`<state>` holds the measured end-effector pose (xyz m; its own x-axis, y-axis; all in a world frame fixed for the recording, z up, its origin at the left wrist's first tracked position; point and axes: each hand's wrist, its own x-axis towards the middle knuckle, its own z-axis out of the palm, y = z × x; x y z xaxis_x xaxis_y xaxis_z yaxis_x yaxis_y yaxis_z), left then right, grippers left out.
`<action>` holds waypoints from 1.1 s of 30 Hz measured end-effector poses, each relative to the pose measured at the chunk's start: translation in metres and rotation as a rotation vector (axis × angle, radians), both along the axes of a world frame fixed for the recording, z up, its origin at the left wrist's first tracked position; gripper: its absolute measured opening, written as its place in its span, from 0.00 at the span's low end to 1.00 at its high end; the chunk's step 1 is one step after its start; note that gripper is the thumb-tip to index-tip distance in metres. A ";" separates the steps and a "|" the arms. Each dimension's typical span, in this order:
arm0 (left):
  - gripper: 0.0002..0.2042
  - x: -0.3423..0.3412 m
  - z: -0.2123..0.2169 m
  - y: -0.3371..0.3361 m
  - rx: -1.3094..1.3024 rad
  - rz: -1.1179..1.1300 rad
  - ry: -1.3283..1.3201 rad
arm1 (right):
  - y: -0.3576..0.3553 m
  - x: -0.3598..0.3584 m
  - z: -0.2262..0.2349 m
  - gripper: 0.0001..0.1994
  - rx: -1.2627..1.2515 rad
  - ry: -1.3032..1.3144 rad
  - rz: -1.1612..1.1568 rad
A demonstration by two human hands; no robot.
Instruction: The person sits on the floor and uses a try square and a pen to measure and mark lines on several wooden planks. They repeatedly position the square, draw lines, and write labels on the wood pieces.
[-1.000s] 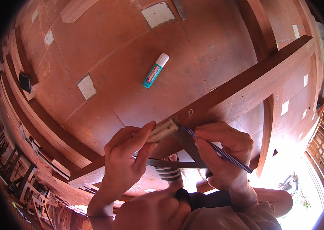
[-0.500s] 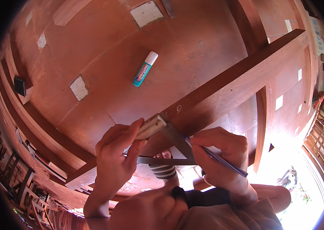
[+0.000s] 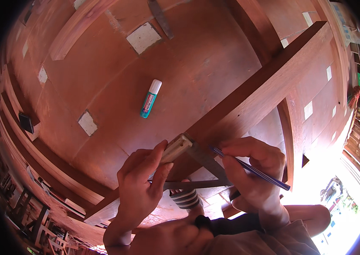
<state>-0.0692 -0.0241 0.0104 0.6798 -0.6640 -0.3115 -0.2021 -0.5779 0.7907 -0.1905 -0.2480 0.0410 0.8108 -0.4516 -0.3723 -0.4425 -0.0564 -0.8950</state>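
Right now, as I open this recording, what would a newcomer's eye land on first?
Probably the teal-and-white tube, lying alone on the reddish floor above the middle of the view. Next, the two hands at the long brown beam: the left hand grips a wooden-handled square, the right hand a blue striped pen. White glare at the lower right also draws the eye.
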 end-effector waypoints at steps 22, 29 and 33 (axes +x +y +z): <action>0.24 0.005 0.001 -0.008 0.030 -0.028 0.007 | -0.002 0.008 -0.010 0.08 0.029 -0.006 -0.025; 0.24 0.006 0.004 -0.009 0.049 -0.042 0.013 | -0.002 0.009 -0.010 0.08 0.027 0.001 -0.016; 0.24 0.007 0.004 -0.011 0.047 -0.048 0.010 | -0.001 0.008 -0.010 0.08 0.019 0.002 -0.023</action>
